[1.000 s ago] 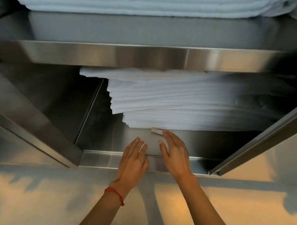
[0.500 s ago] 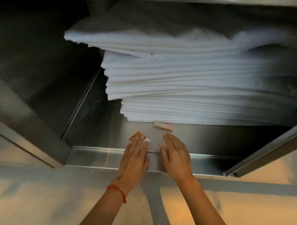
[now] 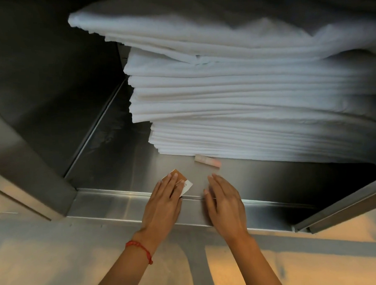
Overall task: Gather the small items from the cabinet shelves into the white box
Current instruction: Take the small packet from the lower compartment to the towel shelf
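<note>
On the steel cabinet shelf [image 3: 123,158] a small brown and white packet [image 3: 184,182] lies flat near the front lip. My left hand [image 3: 164,202] lies over it with straight fingers, covering most of the packet. My right hand [image 3: 225,202] rests flat on the shelf just to the right, fingers straight, holding nothing. A small pale pink stick [image 3: 207,162] lies beyond my right fingertips, against the foot of the linen stack. The white box is not in view.
A tall stack of folded white linen [image 3: 245,92] fills the right and back of the shelf. The shelf's left side is dark bare steel. A raised steel lip [image 3: 120,201] runs along the front, with a door frame [image 3: 347,208] at the right.
The view has dropped and drawn closer to the shelf. The packet under my left fingers came into sight. My hands have stayed in nearly the same place on the shelf.
</note>
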{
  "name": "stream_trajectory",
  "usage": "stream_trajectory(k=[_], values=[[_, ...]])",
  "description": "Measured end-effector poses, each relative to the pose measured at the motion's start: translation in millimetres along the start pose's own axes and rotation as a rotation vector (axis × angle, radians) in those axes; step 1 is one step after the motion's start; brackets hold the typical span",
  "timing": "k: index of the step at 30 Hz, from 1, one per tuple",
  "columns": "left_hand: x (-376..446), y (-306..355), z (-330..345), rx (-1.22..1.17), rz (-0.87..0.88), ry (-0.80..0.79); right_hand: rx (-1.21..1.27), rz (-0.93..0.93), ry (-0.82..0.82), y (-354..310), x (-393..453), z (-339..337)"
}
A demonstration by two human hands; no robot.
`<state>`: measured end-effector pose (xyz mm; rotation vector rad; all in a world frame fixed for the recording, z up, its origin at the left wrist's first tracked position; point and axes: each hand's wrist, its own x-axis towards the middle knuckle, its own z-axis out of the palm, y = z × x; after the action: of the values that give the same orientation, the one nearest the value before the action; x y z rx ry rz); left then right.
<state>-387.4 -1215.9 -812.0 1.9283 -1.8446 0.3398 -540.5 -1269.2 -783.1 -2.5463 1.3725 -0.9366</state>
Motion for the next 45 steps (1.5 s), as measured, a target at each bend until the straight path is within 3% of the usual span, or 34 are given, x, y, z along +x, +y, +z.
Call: stream_trajectory(k=[12,20,45], values=[[-12,-6,8,-0.17,-0.043,0.049,-0.083,-0.11,0.014,9,27,17],[-13,-2,11,-0.127,-0.057,0.068,-0.155,-0.145,0.035,11,42,35],[-12,-2,7,-0.066,-0.087,0.014,-0.17,-0.047,0.005,11,69,46]])
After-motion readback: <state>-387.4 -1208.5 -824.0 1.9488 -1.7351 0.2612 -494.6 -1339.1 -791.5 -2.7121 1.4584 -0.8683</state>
